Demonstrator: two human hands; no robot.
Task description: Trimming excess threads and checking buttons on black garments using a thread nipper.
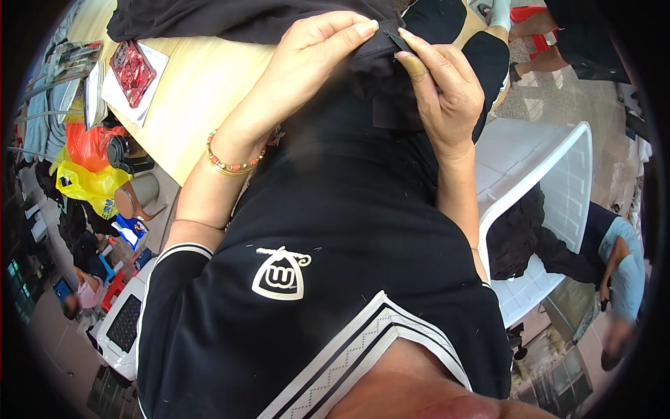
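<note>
**Both hands pinching a fold of black fabric**

Your left hand (307, 70) has its fingers pressed together over the top of a bunched fold of black fabric (380, 77), fingertips curled down on its upper edge. Your right hand (440, 84) meets it from the other side: thumb and forefinger are closed on a thin dark corner of the same fabric, just beside your left fingertips. The two hands nearly touch across the fold.

The fabric is held up close in front of your chest, at the near edge of the wooden table (188, 91), and hangs down dark between your forearms. More black cloth (230, 17) lies spread across the far side of the table. A beaded bracelet (230, 162) sits on your left wrist.

Outward from there, a red packet (131, 70) rests on white papers near the table's left end. Below the table edge you have an orange bag (91, 143) and a yellow bag (87, 185) crowded together on the floor. To your right stands a white plastic crate (558, 174), tipped on its side, with dark cloth (516, 234) piled inside it. Beside the crate a person in a light blue shirt (624, 265) is bent low.
</note>
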